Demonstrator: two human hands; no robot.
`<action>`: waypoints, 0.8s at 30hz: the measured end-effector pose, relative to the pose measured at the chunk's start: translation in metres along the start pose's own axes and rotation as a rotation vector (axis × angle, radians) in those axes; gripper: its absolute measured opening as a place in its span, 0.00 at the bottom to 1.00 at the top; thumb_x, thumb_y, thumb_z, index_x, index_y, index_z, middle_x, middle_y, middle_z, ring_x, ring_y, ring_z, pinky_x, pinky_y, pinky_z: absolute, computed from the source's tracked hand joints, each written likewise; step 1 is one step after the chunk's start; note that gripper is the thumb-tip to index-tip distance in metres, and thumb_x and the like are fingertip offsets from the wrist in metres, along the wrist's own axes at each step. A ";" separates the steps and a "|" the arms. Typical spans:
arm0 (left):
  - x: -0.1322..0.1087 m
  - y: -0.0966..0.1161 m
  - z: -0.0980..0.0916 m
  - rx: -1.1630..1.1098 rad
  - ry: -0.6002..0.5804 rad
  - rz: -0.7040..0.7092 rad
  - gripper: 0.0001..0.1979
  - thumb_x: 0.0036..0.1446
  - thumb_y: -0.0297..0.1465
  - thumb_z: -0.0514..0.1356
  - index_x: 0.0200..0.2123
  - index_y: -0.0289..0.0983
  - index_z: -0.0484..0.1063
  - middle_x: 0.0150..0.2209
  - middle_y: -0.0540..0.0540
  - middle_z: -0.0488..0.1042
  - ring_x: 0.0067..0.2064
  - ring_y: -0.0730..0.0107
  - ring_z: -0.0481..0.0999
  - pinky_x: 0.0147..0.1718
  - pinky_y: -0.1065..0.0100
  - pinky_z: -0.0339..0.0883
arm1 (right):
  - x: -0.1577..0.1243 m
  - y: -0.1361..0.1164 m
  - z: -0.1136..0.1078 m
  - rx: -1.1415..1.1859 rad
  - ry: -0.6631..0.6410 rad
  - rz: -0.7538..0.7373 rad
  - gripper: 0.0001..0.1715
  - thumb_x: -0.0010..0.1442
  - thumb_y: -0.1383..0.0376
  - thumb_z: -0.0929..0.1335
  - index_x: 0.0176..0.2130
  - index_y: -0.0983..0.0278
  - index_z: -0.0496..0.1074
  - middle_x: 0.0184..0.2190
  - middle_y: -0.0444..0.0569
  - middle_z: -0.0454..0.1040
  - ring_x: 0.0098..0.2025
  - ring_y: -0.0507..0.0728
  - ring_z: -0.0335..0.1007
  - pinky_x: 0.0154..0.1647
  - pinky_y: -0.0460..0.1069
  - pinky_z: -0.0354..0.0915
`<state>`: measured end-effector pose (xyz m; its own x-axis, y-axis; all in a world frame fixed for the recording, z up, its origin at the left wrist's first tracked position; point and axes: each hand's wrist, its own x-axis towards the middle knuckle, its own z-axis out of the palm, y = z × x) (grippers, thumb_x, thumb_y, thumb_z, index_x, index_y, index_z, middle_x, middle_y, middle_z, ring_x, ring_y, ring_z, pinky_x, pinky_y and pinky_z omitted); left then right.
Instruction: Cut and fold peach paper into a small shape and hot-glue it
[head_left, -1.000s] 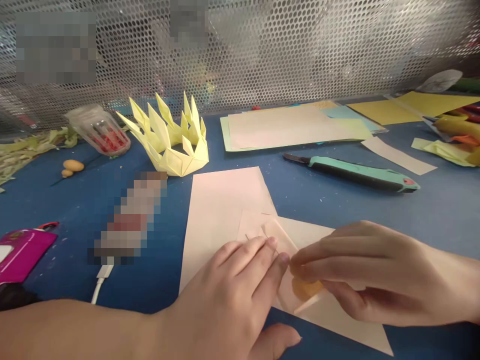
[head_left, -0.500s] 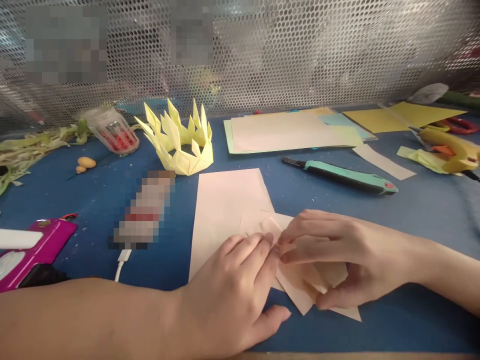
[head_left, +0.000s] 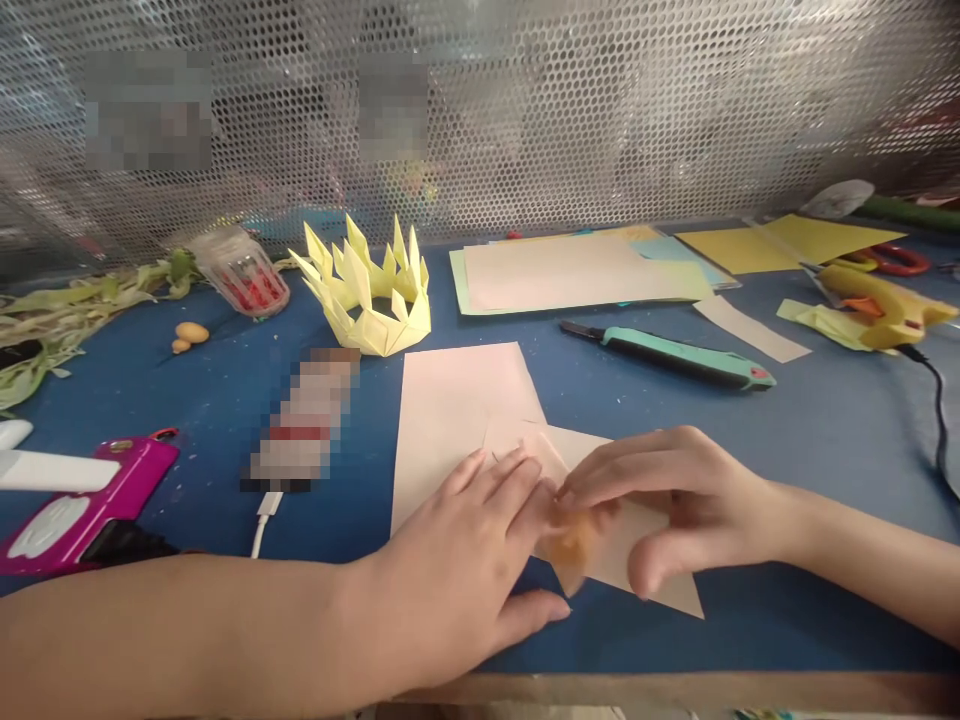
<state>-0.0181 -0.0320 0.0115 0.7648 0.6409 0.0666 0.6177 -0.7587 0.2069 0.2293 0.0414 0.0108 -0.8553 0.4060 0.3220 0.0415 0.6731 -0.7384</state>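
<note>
My left hand point(head_left: 472, 560) lies across several pale pink papers, fingers stretched out and pressing a small folded piece of paper point(head_left: 544, 445) onto the sheets below. Close beside it is my right hand point(head_left: 697, 505), its fingertips bent at my left index finger and the folded paper's edge, thumb held well apart. An orange-looking flap point(head_left: 570, 550), blurred, shows between the two hands. Under them are a larger pale pink sheet point(head_left: 465, 390) and a smaller loose piece point(head_left: 675, 585). My hands hide much of the fold.
A yellow folded-paper crown point(head_left: 382, 325) stands behind the sheets. To its left are a jar point(head_left: 247, 275) with red bits and a magenta case point(head_left: 127, 500). Right of the sheets lie a teal cutter point(head_left: 682, 355), stacked paper point(head_left: 555, 270) and a yellow glue gun point(head_left: 877, 305). A perforated metal screen point(head_left: 600, 120) rises behind.
My right thumb has lifted away from the paper and my right hand has shifted slightly. The folded flap's lower end has drawn up and in toward my left hand. The view has shifted slightly.
</note>
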 end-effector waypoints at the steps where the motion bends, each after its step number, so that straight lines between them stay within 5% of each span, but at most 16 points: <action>1: 0.001 0.001 -0.003 -0.015 -0.036 -0.027 0.33 0.73 0.46 0.52 0.69 0.28 0.59 0.69 0.30 0.63 0.70 0.41 0.62 0.65 0.41 0.62 | 0.000 0.001 -0.001 0.013 -0.020 0.031 0.23 0.61 0.54 0.76 0.52 0.64 0.77 0.40 0.53 0.83 0.36 0.53 0.79 0.38 0.47 0.75; 5: -0.002 0.003 -0.009 -0.026 -0.093 -0.090 0.37 0.72 0.49 0.52 0.72 0.28 0.54 0.73 0.30 0.54 0.73 0.41 0.55 0.66 0.42 0.60 | 0.003 0.007 -0.006 -0.049 -0.028 0.165 0.17 0.67 0.60 0.71 0.53 0.63 0.77 0.41 0.53 0.81 0.40 0.55 0.80 0.41 0.49 0.74; 10: -0.014 0.010 0.002 0.141 -0.095 -0.011 0.41 0.71 0.51 0.50 0.72 0.23 0.52 0.73 0.31 0.52 0.72 0.45 0.57 0.66 0.48 0.62 | 0.016 0.011 -0.025 0.068 -0.213 0.364 0.14 0.68 0.59 0.67 0.35 0.64 0.79 0.39 0.53 0.81 0.42 0.57 0.78 0.41 0.50 0.72; 12: -0.017 0.015 0.009 0.291 0.010 0.044 0.41 0.71 0.53 0.48 0.69 0.22 0.58 0.71 0.30 0.58 0.71 0.46 0.62 0.64 0.52 0.64 | 0.024 0.011 -0.035 0.051 -0.256 0.455 0.13 0.67 0.58 0.69 0.36 0.63 0.79 0.36 0.50 0.80 0.37 0.56 0.76 0.36 0.50 0.68; 17: -0.016 0.024 0.025 0.493 0.272 0.059 0.22 0.72 0.30 0.47 0.61 0.31 0.73 0.62 0.46 0.75 0.61 0.63 0.75 0.57 0.67 0.69 | 0.041 0.008 -0.048 0.043 -0.370 0.543 0.11 0.63 0.57 0.71 0.36 0.61 0.82 0.35 0.46 0.80 0.35 0.55 0.72 0.36 0.49 0.64; 24: -0.021 0.023 0.052 0.483 0.370 0.014 0.19 0.71 0.28 0.54 0.61 0.30 0.72 0.60 0.44 0.77 0.60 0.65 0.74 0.59 0.70 0.69 | 0.043 0.009 -0.038 0.184 -0.312 0.566 0.15 0.60 0.53 0.75 0.33 0.63 0.83 0.33 0.46 0.77 0.34 0.53 0.71 0.33 0.48 0.61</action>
<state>-0.0102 -0.0685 -0.0358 0.7124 0.5633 0.4185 0.6877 -0.6792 -0.2565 0.2130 0.0886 0.0402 -0.8379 0.4487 -0.3108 0.4625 0.2812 -0.8409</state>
